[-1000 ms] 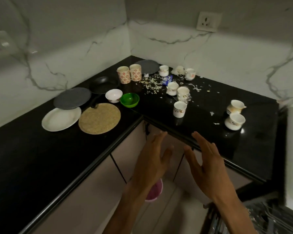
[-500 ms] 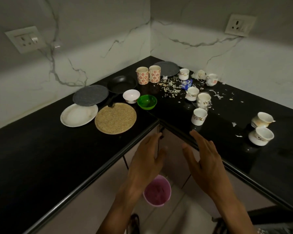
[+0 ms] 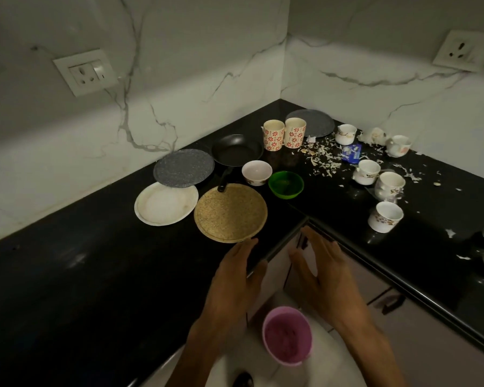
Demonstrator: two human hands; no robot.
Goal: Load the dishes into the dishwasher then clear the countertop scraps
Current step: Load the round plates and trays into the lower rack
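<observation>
- Both hands empty. Left hand (image 3: 232, 283) flat, fingers straight, fingertips just short of the mat (image 3: 230, 213). Right hand (image 3: 323, 277) also spread, hovering over the counter (image 3: 67, 275) corner edge. Neither touches anything.
- Nothing loaded yet by the look of it; dishwasher not in view.
- Dishes on the left run: white plate (image 3: 166, 203) with a grey plate (image 3: 184, 168) overlapping its far rim, pan (image 3: 236, 150) behind, white bowl (image 3: 256, 172) and green bowl (image 3: 286, 184) side by side.
- 2 floral mugs (image 3: 284, 134) touching, near the corner, a 2nd grey plate (image 3: 310, 122) behind them.
- Right run: several teacups (image 3: 385, 216) among the scraps (image 3: 323, 157), plus a blue wrapper (image 3: 352, 153).
- Pink bin (image 3: 287, 335) on the floor below the hands.
- Handling, my read:
  - Mat is closest: light, stiff, rough. Pinch its near rim.
  - Plates look ceramic, smooth, breakable. Lift the grey one first, thumb on top at the rim.
  - Pan: take the handle, which pokes toward the mat.
  - Cups are small and fragile; grip the body or handle, 1 per hand.
  - Scraps are light flakes; sweep to the edge rather than pick.
</observation>
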